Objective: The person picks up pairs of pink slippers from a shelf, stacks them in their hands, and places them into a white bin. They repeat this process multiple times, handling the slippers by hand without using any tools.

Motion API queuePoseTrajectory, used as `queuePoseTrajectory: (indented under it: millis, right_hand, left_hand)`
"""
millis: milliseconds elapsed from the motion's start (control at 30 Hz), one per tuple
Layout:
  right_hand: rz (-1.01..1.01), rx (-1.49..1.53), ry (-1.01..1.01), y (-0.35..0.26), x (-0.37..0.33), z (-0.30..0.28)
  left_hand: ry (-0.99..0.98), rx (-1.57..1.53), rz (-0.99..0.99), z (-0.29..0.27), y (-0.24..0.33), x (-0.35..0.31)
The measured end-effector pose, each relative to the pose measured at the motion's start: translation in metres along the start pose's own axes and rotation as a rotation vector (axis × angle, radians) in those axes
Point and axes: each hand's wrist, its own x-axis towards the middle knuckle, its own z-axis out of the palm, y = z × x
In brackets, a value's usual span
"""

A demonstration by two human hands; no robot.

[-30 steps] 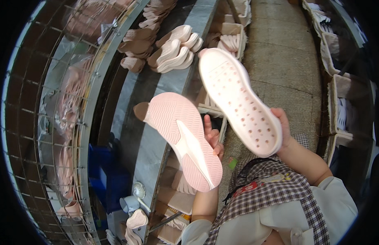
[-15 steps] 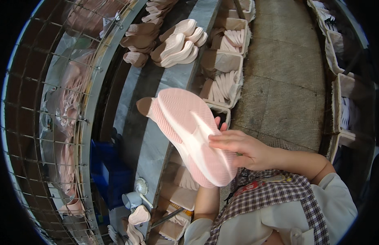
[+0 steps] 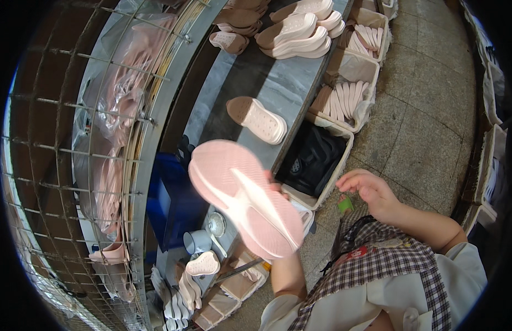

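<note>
My left hand [image 3: 275,186] holds up a large pink and white shoe sole [image 3: 242,198], its patterned underside showing. Most of that hand is behind the sole; only fingertips show at its right edge. To the right, my right hand [image 3: 372,193] is apart from the sole and holds nothing, its fingers loosely stretched and slightly bent. Beyond the sole, a small stack of pale, perforated sole pieces [image 3: 261,122] with a brownish shaded end lies on the grey bench [image 3: 212,105].
Stacked pale soles [image 3: 297,36] sit at the bench's far end. Lined baskets along its right side hold soles [image 3: 347,99] and black items [image 3: 314,160]. A blue bin [image 3: 170,204], a light-blue mug [image 3: 197,241] and a wire grid [image 3: 96,149] are on the left.
My right hand has come off the sole and moved right. The left hand still holds the sole, now lower and turned. The view has shifted, uncovering the sole pieces on the bench.
</note>
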Motion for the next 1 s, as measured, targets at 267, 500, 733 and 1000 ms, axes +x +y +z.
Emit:
queuePoseTrajectory:
  millis: [267,500,733,1000]
  right_hand:
    - [0.246,-0.022,0.119,0.027,-0.021,-0.018]
    - [0.271,-0.181,0.207,0.034,-0.052,-0.050]
    - [0.349,-0.123,0.381,0.034,-0.093,-0.097]
    - [0.357,-0.137,0.540,0.013,-0.136,-0.152]
  left_hand:
    - [0.745,0.455,-0.329,-0.088,0.179,0.051]
    - [0.963,0.840,-0.343,-0.160,0.210,0.109]
    - [1.181,1.218,-0.423,-0.140,0.188,0.122]
    - [0.027,2.498,0.047,-0.098,0.115,0.184]
